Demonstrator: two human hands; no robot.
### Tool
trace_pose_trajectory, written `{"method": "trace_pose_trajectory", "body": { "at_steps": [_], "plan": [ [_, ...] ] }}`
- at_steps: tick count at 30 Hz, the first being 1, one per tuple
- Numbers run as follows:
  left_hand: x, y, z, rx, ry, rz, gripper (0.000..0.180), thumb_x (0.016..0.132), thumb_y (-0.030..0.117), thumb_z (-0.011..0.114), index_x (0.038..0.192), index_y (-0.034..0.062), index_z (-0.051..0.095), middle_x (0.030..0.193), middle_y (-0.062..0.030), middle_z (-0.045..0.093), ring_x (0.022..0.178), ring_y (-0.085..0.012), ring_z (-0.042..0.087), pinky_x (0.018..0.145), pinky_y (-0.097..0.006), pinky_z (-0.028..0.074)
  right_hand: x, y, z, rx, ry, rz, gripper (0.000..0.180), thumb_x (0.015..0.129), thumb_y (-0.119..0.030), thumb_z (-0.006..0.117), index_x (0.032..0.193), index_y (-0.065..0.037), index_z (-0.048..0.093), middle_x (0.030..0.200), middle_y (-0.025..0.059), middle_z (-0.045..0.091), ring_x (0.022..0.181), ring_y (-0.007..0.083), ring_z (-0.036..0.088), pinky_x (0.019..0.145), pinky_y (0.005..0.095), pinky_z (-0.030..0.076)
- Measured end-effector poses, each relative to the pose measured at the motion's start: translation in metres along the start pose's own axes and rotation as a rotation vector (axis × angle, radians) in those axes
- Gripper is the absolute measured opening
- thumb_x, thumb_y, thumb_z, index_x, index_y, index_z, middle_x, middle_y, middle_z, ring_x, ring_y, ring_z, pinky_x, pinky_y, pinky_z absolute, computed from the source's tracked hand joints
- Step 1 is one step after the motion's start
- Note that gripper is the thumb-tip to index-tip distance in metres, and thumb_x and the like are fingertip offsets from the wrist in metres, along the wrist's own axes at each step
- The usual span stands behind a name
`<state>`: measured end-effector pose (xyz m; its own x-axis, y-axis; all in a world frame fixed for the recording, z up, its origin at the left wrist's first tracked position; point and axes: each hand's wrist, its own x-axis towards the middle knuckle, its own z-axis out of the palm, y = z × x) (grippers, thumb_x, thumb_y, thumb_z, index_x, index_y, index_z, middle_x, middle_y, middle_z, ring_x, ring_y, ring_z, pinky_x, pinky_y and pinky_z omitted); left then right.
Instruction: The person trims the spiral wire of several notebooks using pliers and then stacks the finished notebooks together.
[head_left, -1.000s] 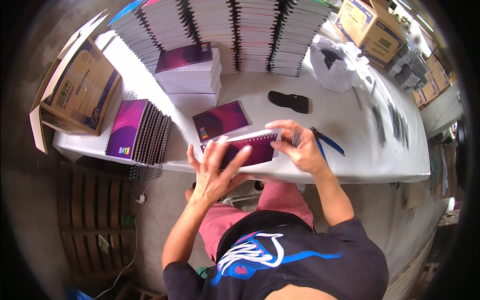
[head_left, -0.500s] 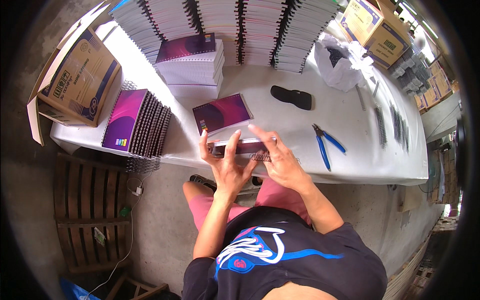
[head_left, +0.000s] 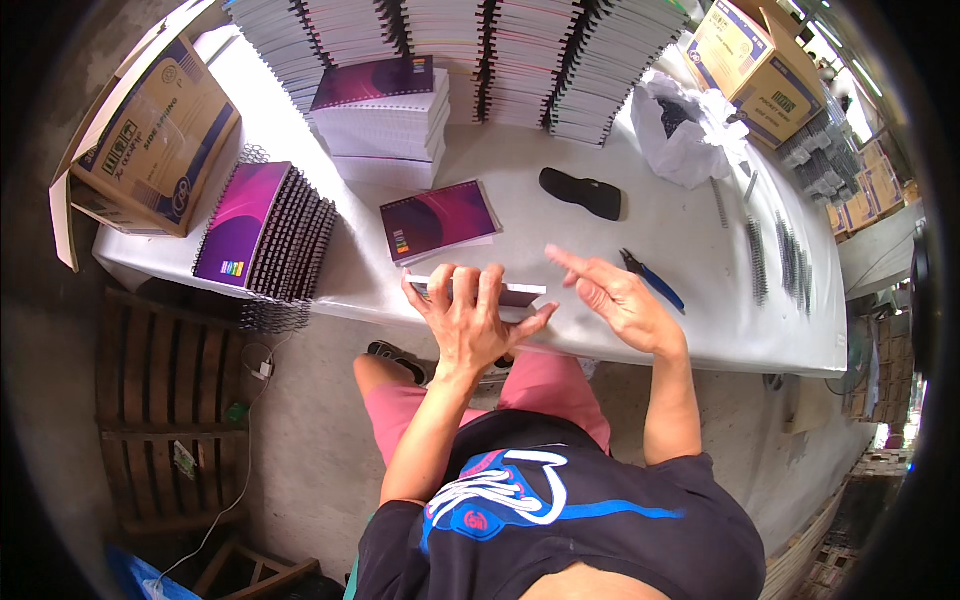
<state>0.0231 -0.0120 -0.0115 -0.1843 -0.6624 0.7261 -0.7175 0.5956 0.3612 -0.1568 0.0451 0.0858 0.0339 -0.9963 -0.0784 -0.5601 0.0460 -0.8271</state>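
My left hand (head_left: 468, 315) grips a small notebook (head_left: 520, 295) with a dark purple cover at the table's front edge. Its fingers reach over the top and the thumb presses the lower side. The notebook is tilted up, so its pale page edge faces upward. Off to the right and apart from it, my right hand (head_left: 630, 305) is empty with its fingers stretched out. Blue-handled cutting pliers (head_left: 660, 285) lie just beyond that hand, partly covered by it. Farther back rests a purple-covered notebook block (head_left: 440, 218) with punched holes along one edge.
A stack of coil-bound notebooks (head_left: 245, 225) stands at left beside an open carton (head_left: 160, 140). Behind are unbound page stacks (head_left: 380, 140) and tall bound piles (head_left: 440, 60). A black pouch (head_left: 580, 193), a white plastic bag (head_left: 680, 140) and loose wire coils (head_left: 790, 255) lie rightward.
My right hand has let go of the notebook and moved right, toward the pliers. The left hand now holds the notebook alone. The dark coil under it no longer shows.
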Motion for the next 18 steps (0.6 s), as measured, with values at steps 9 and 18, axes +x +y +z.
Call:
{"method": "trace_pose_trajectory", "body": {
  "at_steps": [9, 18],
  "plan": [
    [0.001, 0.004, 0.005, 0.020, 0.109, 0.027, 0.041, 0.055, 0.052, 0.073, 0.077, 0.0202, 0.059, 0.082, 0.0029, 0.050, 0.095, -0.0233, 0.047, 0.095, -0.064, 0.017, 0.009, 0.022, 0.015, -0.050, 0.242, -0.344, 0.021, 0.084, -0.006, 0.062, 0.103, -0.010, 0.069, 0.096, 0.0096, 0.067, 0.086, 0.0232, 0.061, 0.077, 0.0332, 0.049],
    [0.005, 0.006, -0.003, 0.055, 0.015, 0.026, 0.039, 0.056, 0.048, 0.078, 0.077, 0.0205, 0.060, 0.083, 0.0029, 0.050, 0.101, -0.0248, 0.043, 0.098, -0.057, 0.018, 0.007, 0.013, 0.005, 0.178, -0.080, -0.121, 0.022, 0.085, 0.002, 0.058, 0.103, -0.007, 0.067, 0.091, 0.0076, 0.065, 0.085, 0.0196, 0.060, 0.075, 0.0298, 0.047]
  ]
}}
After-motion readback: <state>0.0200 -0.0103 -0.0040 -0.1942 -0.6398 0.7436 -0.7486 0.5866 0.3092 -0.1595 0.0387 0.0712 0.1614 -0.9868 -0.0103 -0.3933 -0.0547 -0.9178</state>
